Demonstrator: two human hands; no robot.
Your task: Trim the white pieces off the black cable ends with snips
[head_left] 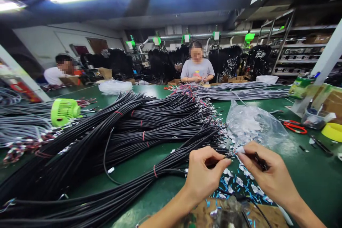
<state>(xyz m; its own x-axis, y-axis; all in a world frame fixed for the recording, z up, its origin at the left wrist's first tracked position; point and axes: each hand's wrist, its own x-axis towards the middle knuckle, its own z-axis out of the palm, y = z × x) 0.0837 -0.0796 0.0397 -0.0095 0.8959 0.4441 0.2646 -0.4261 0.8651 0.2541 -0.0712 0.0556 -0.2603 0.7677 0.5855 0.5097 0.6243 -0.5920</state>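
My left hand point(204, 171) is closed in a pinch on a black cable point(228, 156), whose stripped end shows thin coloured wires point(235, 152). Facing it, my right hand point(269, 171) has thumb and index finger together at those wires. A white wrap or scrap point(240, 149) sits at the tip of the right index finger; I cannot tell which. Tucked in the right palm is a small black tool point(262, 162), mostly hidden by the fingers. Bundles of black cables point(160, 135) tied with red bands lie left of my hands, many with stripped ends.
Blue wire bits and white scraps point(239, 181) litter the green table point(299, 171). A clear plastic bag point(256, 123), red-handled scissors point(295, 127) and yellow tape point(332, 131) lie right. A green fan point(65, 112) stands left. Two people sit beyond, near grey cables point(240, 92).
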